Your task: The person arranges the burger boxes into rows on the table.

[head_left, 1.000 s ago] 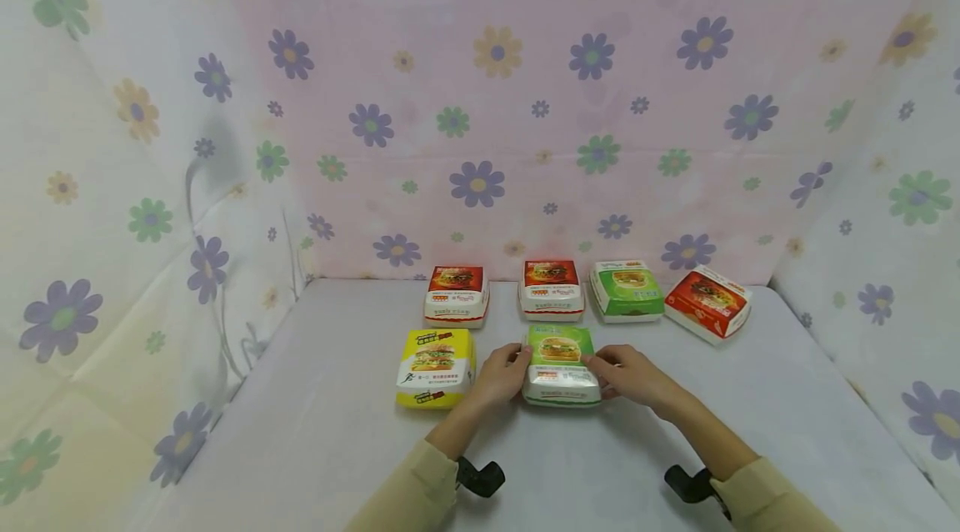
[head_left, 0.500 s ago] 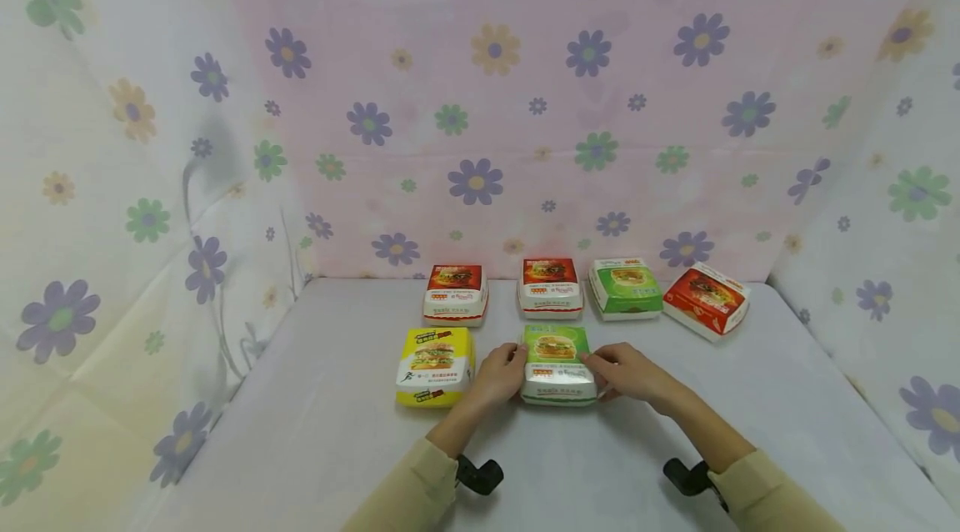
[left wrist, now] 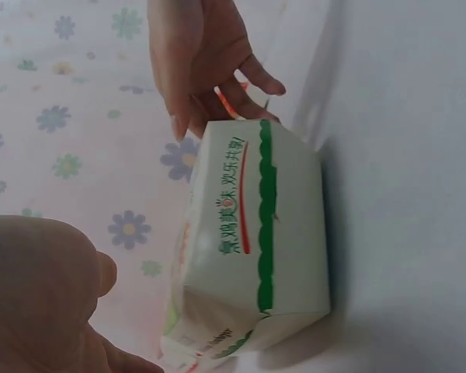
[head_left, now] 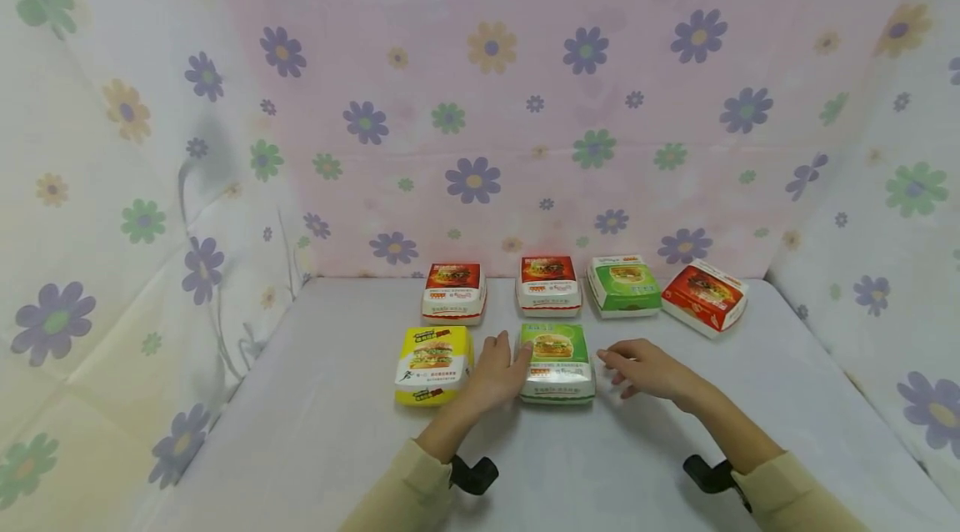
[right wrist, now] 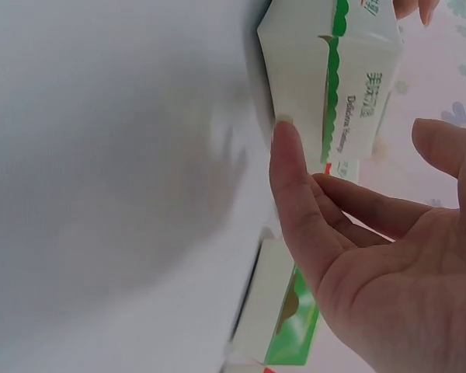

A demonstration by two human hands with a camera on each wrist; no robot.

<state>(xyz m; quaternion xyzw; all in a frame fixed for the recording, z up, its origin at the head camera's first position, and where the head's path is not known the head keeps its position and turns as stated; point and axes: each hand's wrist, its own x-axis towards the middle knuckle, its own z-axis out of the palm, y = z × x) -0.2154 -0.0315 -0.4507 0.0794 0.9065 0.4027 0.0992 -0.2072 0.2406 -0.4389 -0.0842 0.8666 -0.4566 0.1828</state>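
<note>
A green and white burger box [head_left: 557, 363] with a burger picture on its lid sits on the table at front centre. My left hand [head_left: 497, 372] is at its left side, fingers extended and thumb beside the lid's edge; I cannot tell whether it touches. To the box's right, my right hand [head_left: 648, 369] is apart from it in the head view, fingers loosely bent and holding nothing. The right wrist view shows this right hand [right wrist: 388, 256] with its palm turned towards the box's side [right wrist: 303, 85]. Left of my left hand lies a yellow and white burger box [head_left: 433, 365].
Behind stand a red and white box [head_left: 453, 293], another red box [head_left: 549, 286], a green box [head_left: 625, 286] and a turned red box [head_left: 705, 297]. Flowered cloth walls [head_left: 420, 207] close off the white table [head_left: 337, 432] at the back and both sides.
Both hands have let go of the green front box. The right hand has drawn away to the right, and the left hand's fingers have straightened. The box has shifted slightly left.
</note>
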